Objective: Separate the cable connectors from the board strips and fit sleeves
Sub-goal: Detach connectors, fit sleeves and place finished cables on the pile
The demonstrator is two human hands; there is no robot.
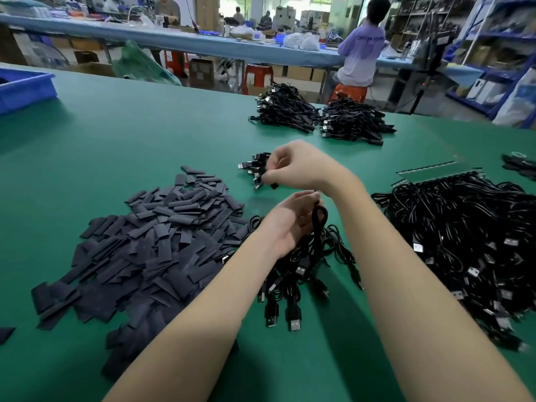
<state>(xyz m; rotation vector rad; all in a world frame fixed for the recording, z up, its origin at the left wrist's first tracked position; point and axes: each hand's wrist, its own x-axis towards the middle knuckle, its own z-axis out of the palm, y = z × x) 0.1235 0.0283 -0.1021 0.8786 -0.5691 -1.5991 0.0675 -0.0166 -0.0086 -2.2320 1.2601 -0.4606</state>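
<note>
Two hands at work: our left hand grips a bunch of cables by their looped tops, so they hang toward us with USB plugs pointing down and near; we can count about two plugs clearly at the bottom, the rest tangle. Our right hand crosses over and pinches something small and black beside a little cluster of connectors, plugs pointing left. One big heap of flat black sleeves lies left on the green worktop, far too many to count. Two bundled cable piles sit farther back. One board strip tops the right-hand cable mass; its white print is too blurred to read. One blue bin far left.
</note>
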